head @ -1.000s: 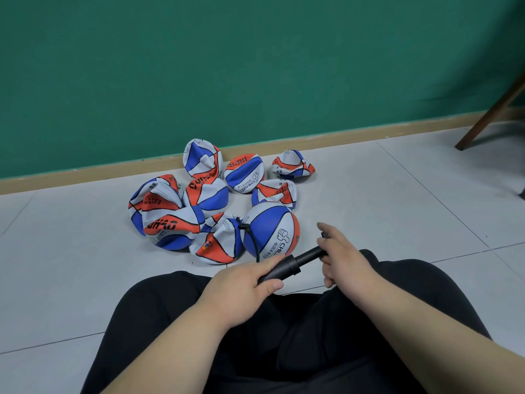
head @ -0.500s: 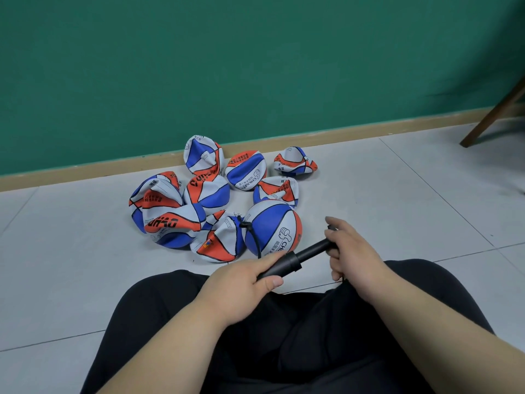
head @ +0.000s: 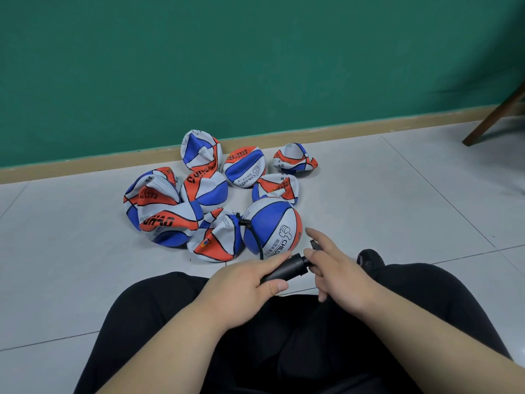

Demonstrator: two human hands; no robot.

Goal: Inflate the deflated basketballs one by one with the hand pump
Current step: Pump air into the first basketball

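Right hand now nearer left hand on matte black cylindrical pump

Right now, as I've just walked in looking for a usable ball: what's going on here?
A seated person is inflating one basketball. Their left hand grips the black pump; the right hand holds its handle, pushed nearly in. A hose runs to that ball. The other balls lie crumpled beside it.

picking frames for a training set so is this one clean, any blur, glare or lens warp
Head view: soft even light, faint shadows under the deflated basketballs, no hard glare on the floor tiles; print on the round basketball reads sharp, the right hand on the hand pump looks slightly soft; the wide-angle lens stretches the forearms at the bottom edge.
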